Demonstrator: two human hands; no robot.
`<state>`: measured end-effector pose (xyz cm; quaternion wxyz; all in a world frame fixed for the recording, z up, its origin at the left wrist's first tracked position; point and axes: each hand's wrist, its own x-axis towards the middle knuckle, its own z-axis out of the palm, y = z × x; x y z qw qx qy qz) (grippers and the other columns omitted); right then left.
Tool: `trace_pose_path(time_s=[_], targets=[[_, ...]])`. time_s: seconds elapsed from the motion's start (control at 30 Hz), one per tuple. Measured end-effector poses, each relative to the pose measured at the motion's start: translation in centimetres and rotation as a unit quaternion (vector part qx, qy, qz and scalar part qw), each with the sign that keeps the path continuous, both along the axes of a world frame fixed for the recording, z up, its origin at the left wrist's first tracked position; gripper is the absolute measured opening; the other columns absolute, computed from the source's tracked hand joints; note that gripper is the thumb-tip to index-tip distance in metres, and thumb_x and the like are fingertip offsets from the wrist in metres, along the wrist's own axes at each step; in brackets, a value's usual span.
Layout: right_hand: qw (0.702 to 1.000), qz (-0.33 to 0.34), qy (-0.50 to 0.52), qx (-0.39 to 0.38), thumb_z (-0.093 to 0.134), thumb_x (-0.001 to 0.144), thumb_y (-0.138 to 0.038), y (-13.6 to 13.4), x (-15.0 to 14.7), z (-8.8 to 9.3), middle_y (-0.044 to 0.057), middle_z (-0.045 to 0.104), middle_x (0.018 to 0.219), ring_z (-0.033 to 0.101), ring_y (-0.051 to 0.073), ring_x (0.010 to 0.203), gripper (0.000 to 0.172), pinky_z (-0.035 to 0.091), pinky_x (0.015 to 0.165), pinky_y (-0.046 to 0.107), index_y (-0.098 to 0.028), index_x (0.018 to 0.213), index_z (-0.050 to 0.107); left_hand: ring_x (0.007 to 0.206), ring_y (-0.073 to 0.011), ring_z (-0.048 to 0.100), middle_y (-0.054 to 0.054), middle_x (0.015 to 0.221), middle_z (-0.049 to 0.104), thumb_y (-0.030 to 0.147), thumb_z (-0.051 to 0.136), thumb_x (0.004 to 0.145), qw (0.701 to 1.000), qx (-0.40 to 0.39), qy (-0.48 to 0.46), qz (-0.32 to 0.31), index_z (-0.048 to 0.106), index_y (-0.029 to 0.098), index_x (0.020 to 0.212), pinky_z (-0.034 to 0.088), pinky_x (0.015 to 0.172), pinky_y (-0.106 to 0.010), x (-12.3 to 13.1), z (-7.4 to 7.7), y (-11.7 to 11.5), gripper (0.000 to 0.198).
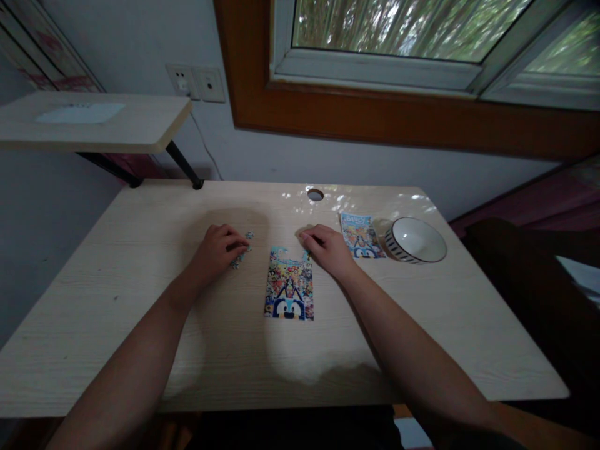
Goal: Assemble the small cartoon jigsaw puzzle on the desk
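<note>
A nearly whole jigsaw puzzle point(289, 284) with a blue cartoon dog lies flat on the table, with a gap along its top edge. To its left, my left hand point(218, 250) has thumb and fingertips pinched together on a small jigsaw piece. A few loose jigsaw pieces point(235, 262) lie under and beside those fingertips. My right hand point(329, 249) rests by the puzzle's top right corner, its fingers curled and closed. Whatever they may hold is hidden. Right of that hand lies a picture sheet point(360, 236) with the same dog design.
A white bowl with dark stripes point(417, 240) stands right of the sheet. The wooden table point(117, 300) has a round cable hole point(315, 195) at the back. A raised shelf point(140, 125) on black legs overhangs the back left, below wall sockets point(197, 83).
</note>
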<state>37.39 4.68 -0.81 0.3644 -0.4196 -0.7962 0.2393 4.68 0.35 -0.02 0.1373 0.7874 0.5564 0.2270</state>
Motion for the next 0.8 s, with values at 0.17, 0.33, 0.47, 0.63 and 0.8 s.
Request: trace_pose_path(time_s=[0.17, 0.33, 0.47, 0.63, 0.8], targets=[[1.0, 0.002, 0.004, -0.004, 0.057, 0.104, -0.04, 0.0, 0.0, -0.1, 0.007, 0.076, 0.096, 0.069, 0.022, 0.09, 0.026, 0.053, 0.085, 0.038, -0.024, 0.098, 0.077, 0.112, -0.0285, 0.055, -0.008, 0.114, 0.063, 0.04, 0.063, 0.099, 0.999, 0.035, 0.013, 0.025, 0.076, 0.026, 0.124, 0.04, 0.108, -0.048, 0.1, -0.6, 0.1, 0.031], [1.0, 0.004, -0.002, -0.001, 0.057, 0.104, -0.039, 0.0, 0.0, 0.0, 0.006, 0.075, 0.093, 0.067, 0.022, 0.088, 0.026, 0.052, 0.082, 0.036, -0.023, 0.097, 0.077, 0.125, -0.0309, 0.053, -0.012, 0.134, 0.059, 0.043, 0.055, 0.103, 0.996, 0.054, 0.074, -0.006, 0.066, 0.026, 0.141, 0.033, 0.115, -0.052, 0.3, -1.1, 0.1, 0.042], [1.0, 0.001, -0.007, 0.001, 0.058, 0.104, -0.037, 0.0, 0.0, 0.1, 0.006, 0.074, 0.091, 0.067, 0.021, 0.086, 0.024, 0.052, 0.081, 0.036, -0.023, 0.096, 0.077, 0.129, -0.0324, 0.049, -0.012, 0.137, 0.059, 0.045, 0.051, 0.106, 0.994, 0.052, 0.096, -0.03, 0.069, 0.026, 0.138, 0.035, 0.115, -0.053, 0.6, -0.6, -0.2, 0.041], [1.0, -0.001, -0.006, 0.007, 0.058, 0.103, -0.037, 0.0, 0.0, 0.0, 0.006, 0.075, 0.092, 0.068, 0.022, 0.088, 0.024, 0.053, 0.082, 0.037, -0.023, 0.095, 0.077, 0.132, -0.0328, 0.045, -0.007, 0.144, 0.058, 0.041, 0.057, 0.104, 0.993, 0.048, 0.075, -0.083, 0.078, 0.034, 0.123, 0.034, 0.116, -0.055, 0.9, 0.1, -0.8, 0.029], [1.0, 0.001, -0.008, 0.002, 0.059, 0.103, -0.037, 0.0, 0.0, -0.1, 0.006, 0.076, 0.094, 0.069, 0.022, 0.089, 0.023, 0.053, 0.083, 0.037, -0.024, 0.096, 0.077, 0.133, -0.0315, 0.045, -0.004, 0.14, 0.064, 0.031, 0.059, 0.103, 0.99, 0.061, 0.038, -0.125, 0.08, 0.035, 0.117, 0.033, 0.116, -0.054, 0.5, 0.4, -0.7, 0.026]])
